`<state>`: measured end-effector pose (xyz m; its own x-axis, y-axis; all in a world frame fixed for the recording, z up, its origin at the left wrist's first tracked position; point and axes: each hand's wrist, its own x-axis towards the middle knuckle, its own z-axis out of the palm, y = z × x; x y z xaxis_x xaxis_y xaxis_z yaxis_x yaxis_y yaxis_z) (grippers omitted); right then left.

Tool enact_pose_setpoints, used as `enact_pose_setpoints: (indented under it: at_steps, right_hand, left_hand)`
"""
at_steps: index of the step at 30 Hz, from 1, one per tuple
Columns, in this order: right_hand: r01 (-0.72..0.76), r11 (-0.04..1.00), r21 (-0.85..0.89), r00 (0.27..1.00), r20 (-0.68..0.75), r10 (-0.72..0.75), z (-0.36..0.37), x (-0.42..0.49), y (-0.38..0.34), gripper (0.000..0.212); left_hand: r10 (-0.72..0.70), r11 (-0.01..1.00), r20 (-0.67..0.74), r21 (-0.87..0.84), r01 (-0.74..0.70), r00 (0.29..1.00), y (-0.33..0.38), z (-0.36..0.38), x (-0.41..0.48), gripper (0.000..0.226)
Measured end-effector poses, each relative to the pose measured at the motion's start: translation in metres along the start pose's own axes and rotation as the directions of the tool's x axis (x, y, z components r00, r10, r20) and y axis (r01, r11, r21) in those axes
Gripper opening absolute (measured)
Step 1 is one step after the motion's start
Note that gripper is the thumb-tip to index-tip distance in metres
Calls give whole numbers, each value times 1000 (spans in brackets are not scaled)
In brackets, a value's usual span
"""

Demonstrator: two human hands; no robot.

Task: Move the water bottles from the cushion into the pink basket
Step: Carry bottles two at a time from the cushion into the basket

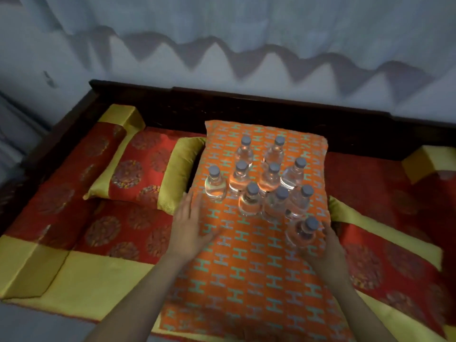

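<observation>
Several clear water bottles [270,177] with grey caps stand upright on an orange cushion [249,267] patterned with teal H shapes. My left hand [188,225] lies flat on the cushion's left side, fingers apart, just below the leftmost bottle [215,185]. My right hand [323,245] wraps around the nearest bottle [302,232] at the cushion's right edge. No pink basket is in view.
The cushion lies on a red and yellow seat [98,265] with a dark wooden back rail [246,99]. A red and yellow pillow [145,174] lies to the left, another yellow-edged one [385,233] to the right. A pale curtain [222,33] hangs behind.
</observation>
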<state>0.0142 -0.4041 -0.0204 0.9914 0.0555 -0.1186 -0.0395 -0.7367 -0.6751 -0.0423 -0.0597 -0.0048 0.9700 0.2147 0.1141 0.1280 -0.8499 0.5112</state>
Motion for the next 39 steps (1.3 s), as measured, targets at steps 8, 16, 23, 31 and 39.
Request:
enact_pose_setpoints:
  at_steps: [8,16,23,31,39]
  right_hand:
    - [-30,983,180,996,-81,46,26,15,-20,66]
    - [-114,969,219,990,-60,130,36,27,-14,91]
    - [-199,960,199,974,-66,215,38,26,-6,76]
    - [-231,885,403,955,-80,286,32,27,-15,55]
    - [-190,790,582,944,-113,311,6,20,-39,48]
  left_hand:
    - [-85,968,196,-216,127,977,-42,47,92,125]
    - [-165,863,213,-442,245,963,-46,70,124,103]
    - [-211,874,217,-396,283,953,-44,74,133,83]
    - [-244,846,281,-405,345,928,-35,50,131,72]
    - [-97,772,305,-578,265,947,-1,1,108,67]
